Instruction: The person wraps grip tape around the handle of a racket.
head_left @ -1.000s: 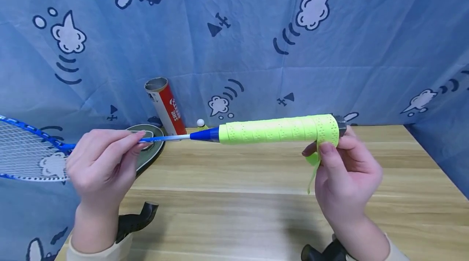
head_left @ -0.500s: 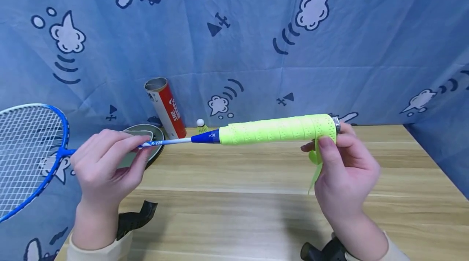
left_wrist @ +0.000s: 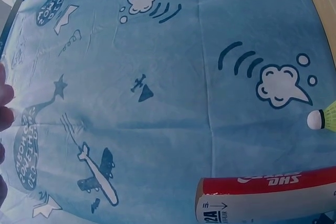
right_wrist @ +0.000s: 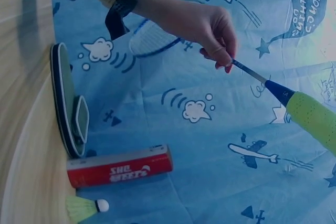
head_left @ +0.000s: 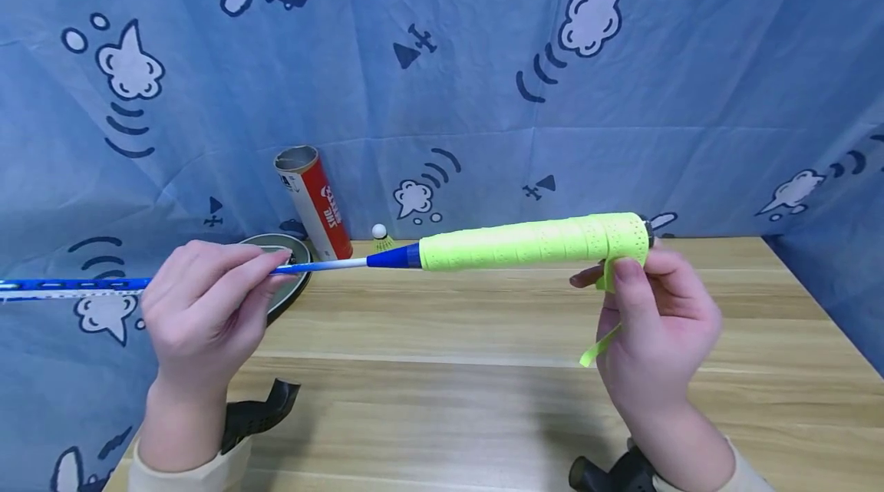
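Note:
A blue-and-white badminton racket point(head_left: 394, 257) is held level above the table, its strung head at the left seen edge-on. My left hand point(head_left: 196, 308) pinches its thin shaft between thumb and fingers, as the right wrist view also shows. Neon-yellow overgrip tape point(head_left: 518, 243) wraps the handle in overlapping turns, leaving a short dark end cap bare at the right. Close to that end, my right hand point(head_left: 659, 315) pinches the tape, thumb in front. A loose tail hangs below the thumb, partly hidden by the hand. At the left wrist view's edge, only fingertips point(left_wrist: 4, 118) show.
Behind the racket, a red-and-white shuttlecock tube point(head_left: 319, 208) leans near the patterned blue curtain point(head_left: 470, 77). Beside it sits a yellow shuttlecock point(head_left: 380, 234). A green, dark-rimmed oval case point(right_wrist: 63, 98) lies on the wooden table point(head_left: 442, 400), partly behind my left hand.
The racket has rolled about its shaft: its head showed its strings half a second ago and is edge-on now. At the butt, the tape strip and its hanging tail have shifted.

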The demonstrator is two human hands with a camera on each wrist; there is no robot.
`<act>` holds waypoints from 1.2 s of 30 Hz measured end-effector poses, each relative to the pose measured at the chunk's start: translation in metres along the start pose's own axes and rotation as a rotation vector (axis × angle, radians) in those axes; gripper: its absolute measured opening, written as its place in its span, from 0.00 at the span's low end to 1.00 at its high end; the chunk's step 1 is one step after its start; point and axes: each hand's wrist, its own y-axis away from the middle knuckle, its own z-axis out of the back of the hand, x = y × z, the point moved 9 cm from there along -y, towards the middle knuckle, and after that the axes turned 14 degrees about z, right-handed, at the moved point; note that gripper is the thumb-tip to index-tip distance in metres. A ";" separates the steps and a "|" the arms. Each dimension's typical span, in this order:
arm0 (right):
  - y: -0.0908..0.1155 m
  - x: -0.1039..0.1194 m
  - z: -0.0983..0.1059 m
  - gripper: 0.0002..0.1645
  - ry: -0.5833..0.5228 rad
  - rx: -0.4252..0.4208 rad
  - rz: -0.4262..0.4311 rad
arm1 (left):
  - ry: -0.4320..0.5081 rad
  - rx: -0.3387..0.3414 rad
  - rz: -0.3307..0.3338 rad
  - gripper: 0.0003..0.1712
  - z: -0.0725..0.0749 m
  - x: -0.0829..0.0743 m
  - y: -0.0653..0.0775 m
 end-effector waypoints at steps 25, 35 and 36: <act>-0.003 0.003 -0.005 0.06 0.012 0.027 -0.004 | 0.025 0.022 -0.026 0.21 -0.001 0.002 0.002; -0.002 0.001 -0.005 0.06 0.078 0.069 -0.022 | -0.057 -0.090 0.049 0.23 0.002 0.001 -0.003; -0.002 0.001 -0.005 0.05 0.079 0.073 -0.020 | -0.064 -0.077 0.050 0.24 0.001 0.001 -0.003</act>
